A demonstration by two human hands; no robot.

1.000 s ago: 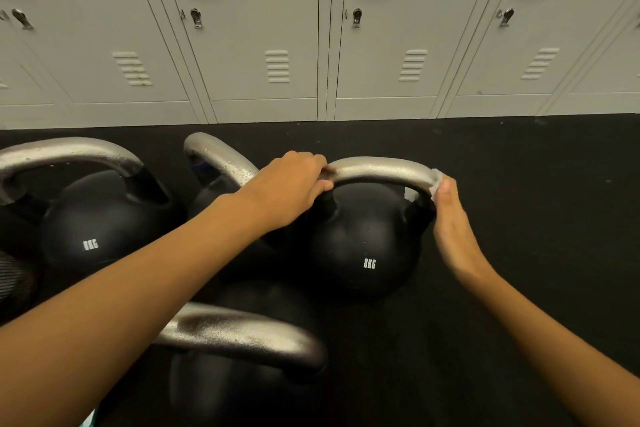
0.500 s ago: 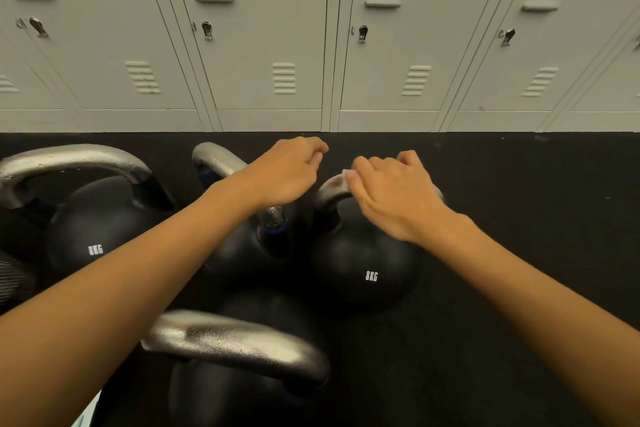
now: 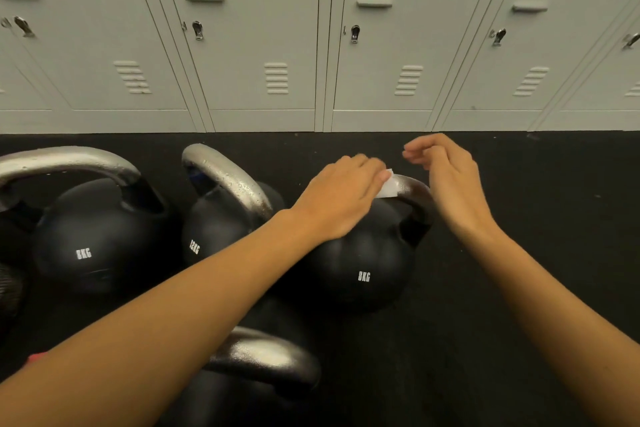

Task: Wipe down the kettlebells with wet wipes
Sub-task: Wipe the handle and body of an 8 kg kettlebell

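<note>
Looking down through the head camera, I see my left hand [image 3: 343, 196] pressing a white wet wipe [image 3: 388, 185] onto the steel handle [image 3: 414, 189] of the 8KG kettlebell [image 3: 363, 263], which sits on the black floor [image 3: 519, 288] right of the 12KG kettlebell [image 3: 221, 229]. My right hand [image 3: 446, 177] hovers just beyond that handle, fingers loosely curled, grasping nothing. I judge good wiping means wrapping the wipe round the handle and sliding along its arc.
</note>
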